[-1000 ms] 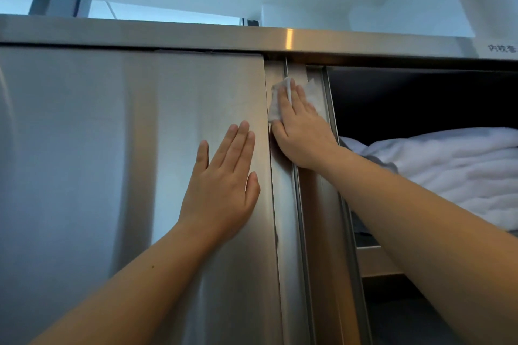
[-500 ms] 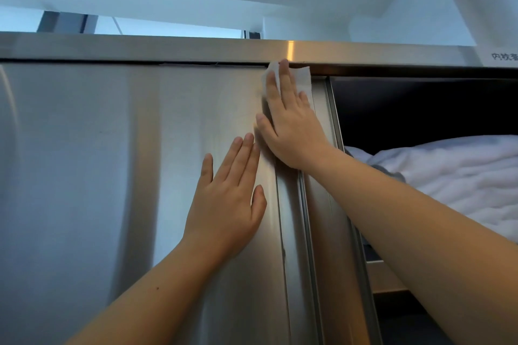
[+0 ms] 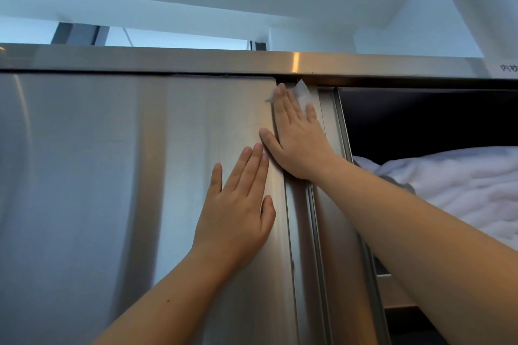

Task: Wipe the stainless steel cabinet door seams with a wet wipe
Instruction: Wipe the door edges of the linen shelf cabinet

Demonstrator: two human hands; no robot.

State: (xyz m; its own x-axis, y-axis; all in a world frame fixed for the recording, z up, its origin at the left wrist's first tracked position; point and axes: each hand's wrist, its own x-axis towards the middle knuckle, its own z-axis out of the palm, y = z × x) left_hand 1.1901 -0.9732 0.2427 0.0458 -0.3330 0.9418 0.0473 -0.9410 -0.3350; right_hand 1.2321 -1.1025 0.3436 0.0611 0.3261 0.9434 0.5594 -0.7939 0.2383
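Observation:
A stainless steel sliding cabinet door (image 3: 140, 190) fills the left half of the view. Its vertical seam (image 3: 297, 232) runs down beside the door's right edge. My right hand (image 3: 297, 137) lies flat on the top of that seam, pressing a white wet wipe (image 3: 304, 92) against the metal just under the cabinet's top rail (image 3: 196, 60). Only the wipe's upper corner shows past my fingers. My left hand (image 3: 238, 213) rests flat on the door face with fingers spread, just below and left of the right hand, holding nothing.
To the right the cabinet stands open, dark inside (image 3: 420, 120), with white folded linen (image 3: 462, 185) on a shelf. A white ceiling beam and wall rise above the cabinet. A label with printed characters (image 3: 508, 68) sits at the rail's far right.
My right hand has slid the wipe up along the seam to the top rail. The left hand has stayed flat on the door.

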